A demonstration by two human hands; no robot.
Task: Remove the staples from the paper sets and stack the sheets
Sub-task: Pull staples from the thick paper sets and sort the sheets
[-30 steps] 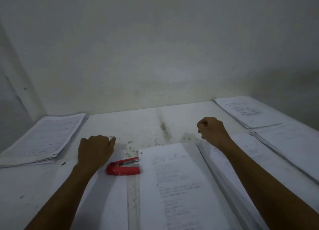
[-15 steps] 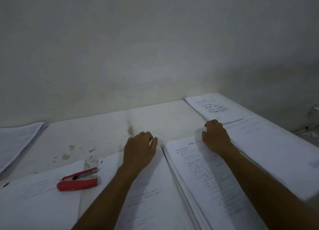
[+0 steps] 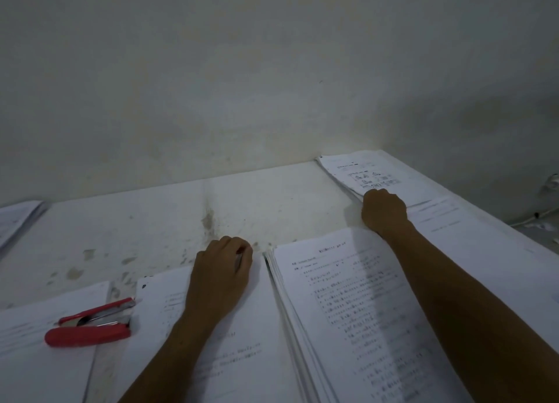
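A white table [image 3: 169,221], its surface matt and marked with brownish stains and scuffs, is set against a plain pale wall [image 3: 242,70]. A thick stack of printed sheets [image 3: 363,312] is laid near the middle right, its fanned edges visible along the left side. Just beside it, to the left, a thinner paper set [image 3: 242,357] lies flat, and on its far edge the left hand [image 3: 222,269] is rested with fingers curled under; a thin metallic-looking object seems to be held between them, though what it is cannot be told. The right hand [image 3: 383,210] is placed at the near corner of a far paper set [image 3: 372,173], printed with small figures; its fingers are curled downward at the paper's edge, and whether the sheets are actually pinched cannot be told. A red stapler [image 3: 90,327], smooth plastic with a metal insert, is laid on another sheet [image 3: 39,357] at the left. One more pile [image 3: 15,221] is seen at the far left edge.
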